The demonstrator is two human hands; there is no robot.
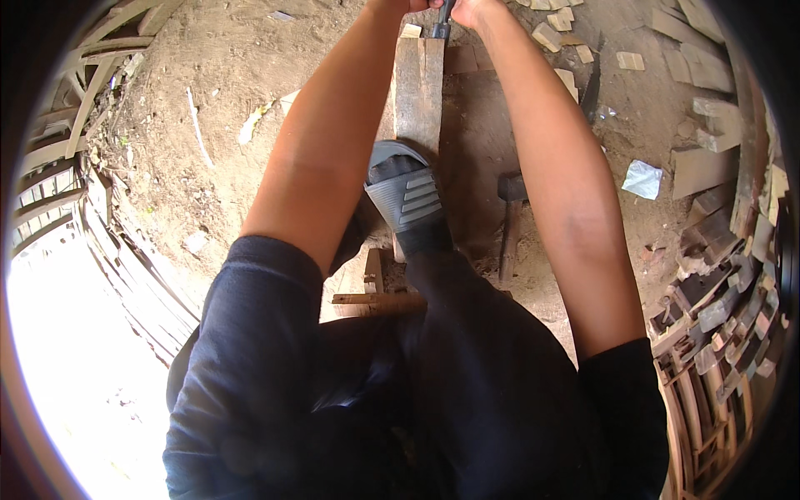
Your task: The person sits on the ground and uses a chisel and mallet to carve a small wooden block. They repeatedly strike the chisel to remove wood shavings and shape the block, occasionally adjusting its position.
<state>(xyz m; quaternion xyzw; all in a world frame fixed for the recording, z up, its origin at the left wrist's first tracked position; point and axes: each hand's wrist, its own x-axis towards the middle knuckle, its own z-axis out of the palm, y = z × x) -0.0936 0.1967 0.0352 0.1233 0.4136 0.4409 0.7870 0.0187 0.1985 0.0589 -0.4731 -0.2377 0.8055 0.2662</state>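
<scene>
Both arms are reaching forward to the far end of a long, weathered brown wooden plank (pixel 419 92) that is lying on the bare dirt floor (pixel 225 67). The left hand (pixel 398 5) and the right hand (pixel 477 10) are meeting at the top rim of the view around a dark, narrow metal tool (pixel 442 23), whose lower end is standing at the plank's far end. Each grip is mostly cut off by the rim, so whether the fingers are clamping fully round the tool cannot be told; they are sitting close together on it.

A foot in a grey ribbed rubber sandal (pixel 408 196) is pressing on the near half of the plank, pinning it to the floor. Just right of the plank, a hammer with a dark head and wooden handle (pixel 509 221) is lying on the floor, untouched. Pale cut wood blocks (pixel 557 29) are scattered near the far right edge of the floor, and a crumpled white scrap (pixel 642 178) is lying further right.

To work this step well, I judge the foot should be keeping firm weight on the plank so it is not shifting, while both hands are holding the tool steady and in line with the grain.
</scene>
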